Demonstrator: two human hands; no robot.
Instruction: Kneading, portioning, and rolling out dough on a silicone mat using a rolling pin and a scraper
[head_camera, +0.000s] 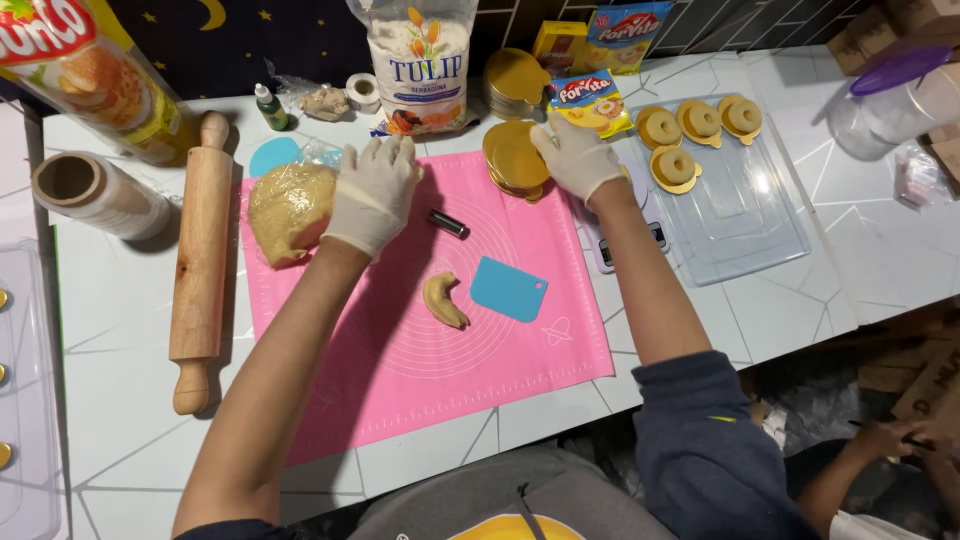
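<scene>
Gloved left hand (372, 195) rests flat on dough mass (290, 210) at pink mat's (440, 380) left edge; right hand (577, 158) grasps gold discs (515, 158). Four dough rings (698, 135) fill tray (770, 235); one curved piece (443, 299) remains unshaped.

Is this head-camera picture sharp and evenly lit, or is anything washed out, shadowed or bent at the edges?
Head view: mostly sharp and brightly lit from above; the pink mat and dough lump read clearly. The rolling pin casts a soft shadow rightward. The clear tray shows mild glare. The table edge bows slightly, a sign of wide-angle distortion. The left hand and right hand show no motion blur; the lower right corner is dark.
</scene>
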